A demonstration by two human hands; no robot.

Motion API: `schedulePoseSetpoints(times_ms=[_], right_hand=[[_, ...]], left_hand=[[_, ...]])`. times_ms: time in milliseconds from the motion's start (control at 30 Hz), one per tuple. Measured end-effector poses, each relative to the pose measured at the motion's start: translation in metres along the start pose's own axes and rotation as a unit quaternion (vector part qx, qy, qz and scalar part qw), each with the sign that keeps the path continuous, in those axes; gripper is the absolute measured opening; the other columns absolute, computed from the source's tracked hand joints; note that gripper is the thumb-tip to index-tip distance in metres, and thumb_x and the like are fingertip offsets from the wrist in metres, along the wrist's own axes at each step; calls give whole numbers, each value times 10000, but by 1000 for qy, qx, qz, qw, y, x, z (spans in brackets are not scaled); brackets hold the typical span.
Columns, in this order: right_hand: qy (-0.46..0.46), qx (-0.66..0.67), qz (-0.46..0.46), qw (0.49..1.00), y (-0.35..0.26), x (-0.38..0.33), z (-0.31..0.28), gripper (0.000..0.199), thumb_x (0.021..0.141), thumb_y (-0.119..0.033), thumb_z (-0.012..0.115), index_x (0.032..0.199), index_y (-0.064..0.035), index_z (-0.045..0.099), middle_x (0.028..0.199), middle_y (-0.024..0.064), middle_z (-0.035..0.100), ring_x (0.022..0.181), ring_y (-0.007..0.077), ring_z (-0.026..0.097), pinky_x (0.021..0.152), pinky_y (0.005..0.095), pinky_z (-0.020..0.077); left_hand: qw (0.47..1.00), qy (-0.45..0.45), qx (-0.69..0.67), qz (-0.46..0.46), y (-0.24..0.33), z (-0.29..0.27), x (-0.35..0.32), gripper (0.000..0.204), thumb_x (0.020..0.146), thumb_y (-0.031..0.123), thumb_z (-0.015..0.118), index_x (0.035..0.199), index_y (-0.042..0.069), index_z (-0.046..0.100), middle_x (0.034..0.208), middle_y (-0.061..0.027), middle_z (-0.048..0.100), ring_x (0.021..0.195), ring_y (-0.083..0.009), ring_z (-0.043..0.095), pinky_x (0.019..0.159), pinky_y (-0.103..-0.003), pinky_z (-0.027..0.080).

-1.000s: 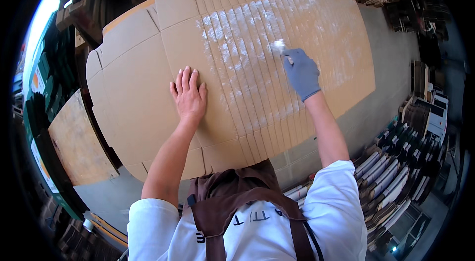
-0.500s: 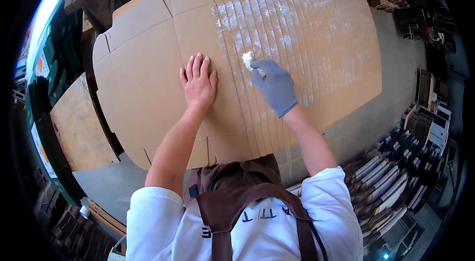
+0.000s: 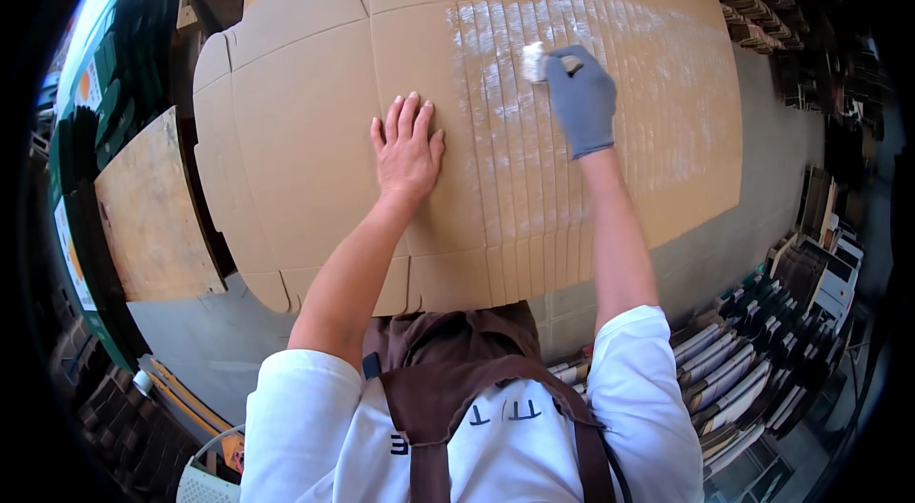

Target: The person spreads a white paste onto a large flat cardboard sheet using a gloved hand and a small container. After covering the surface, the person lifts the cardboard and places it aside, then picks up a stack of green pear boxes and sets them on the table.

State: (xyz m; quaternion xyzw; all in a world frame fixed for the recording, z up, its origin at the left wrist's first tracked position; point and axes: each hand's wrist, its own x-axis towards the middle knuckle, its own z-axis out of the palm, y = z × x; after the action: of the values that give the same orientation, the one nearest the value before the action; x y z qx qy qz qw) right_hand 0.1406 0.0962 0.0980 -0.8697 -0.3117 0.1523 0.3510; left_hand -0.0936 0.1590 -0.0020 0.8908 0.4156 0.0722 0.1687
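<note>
A large flat cardboard sheet (image 3: 295,160) with creases and slots lies in front of me. My left hand (image 3: 408,152) is bare and rests on it near the middle, palm down with fingers spread. In a grey glove, my right hand (image 3: 583,108) grips a brush (image 3: 535,63) with a white-coated head; its handle is mostly hidden by the fingers. The head is against the scored right part of the sheet, where white streaks (image 3: 658,112) cover many of the parallel creases.
Left of the sheet stands a wooden board (image 3: 157,217) beside dark green stacks (image 3: 112,122). Bundles of folded cardboard (image 3: 739,365) fill the lower right. More brown stacks (image 3: 748,12) line the far right. Grey floor (image 3: 782,131) shows around the sheet.
My right hand has swept the brush away from me and to the right across the creased area. The left hand stays flat on the cardboard while the whole view shifts slightly.
</note>
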Motion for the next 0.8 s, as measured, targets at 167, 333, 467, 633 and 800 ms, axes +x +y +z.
schedulePoseSetpoints(times_ms=[167, 333, 467, 633, 800], right_hand=[[12, -69, -128, 989, 6, -5, 36, 185, 860, -275, 626, 932, -113, 679, 912, 158, 685, 803, 355, 657, 704, 413, 525], [26, -89, -35, 995, 15, -26, -14, 167, 868, -249, 624, 950, -114, 681, 929, 160, 679, 836, 356, 656, 727, 413, 531], [-41, -25, -121, 991, 14, -112, 4, 151, 865, -224, 646, 945, -101, 683, 930, 131, 682, 791, 324, 661, 706, 404, 532], [9, -83, -10, 996, 43, -129, -37, 146, 867, -202, 644, 962, -98, 684, 961, 131, 675, 793, 327, 658, 710, 396, 531], [-48, -86, -64, 993, 28, -193, -18, 170, 888, -209, 619, 1005, -104, 683, 966, 121, 679, 806, 299, 667, 714, 394, 531]], left_hand=[[1000, 12, -23, 14, 2, 5, -1, 452, 951, 316, 507, 1372, 155, 466, 1502, -40, 360, 1426, -249, 254, 1159, -529, 157], [1000, 20, -7, 5, -4, 7, -4, 464, 950, 346, 506, 1377, 168, 469, 1504, -26, 362, 1427, -238, 256, 1157, -530, 161], [999, 23, -11, 20, -2, 11, -2, 461, 955, 351, 496, 1380, 175, 459, 1506, -25, 347, 1429, -225, 247, 1155, -551, 166], [1000, 21, -12, 14, -5, 12, -6, 466, 961, 362, 475, 1384, 168, 457, 1517, -25, 342, 1434, -231, 241, 1163, -536, 144], [1000, 7, -24, 17, 2, 10, -1, 479, 964, 366, 464, 1394, 153, 446, 1526, -37, 332, 1443, -239, 223, 1166, -542, 127]])
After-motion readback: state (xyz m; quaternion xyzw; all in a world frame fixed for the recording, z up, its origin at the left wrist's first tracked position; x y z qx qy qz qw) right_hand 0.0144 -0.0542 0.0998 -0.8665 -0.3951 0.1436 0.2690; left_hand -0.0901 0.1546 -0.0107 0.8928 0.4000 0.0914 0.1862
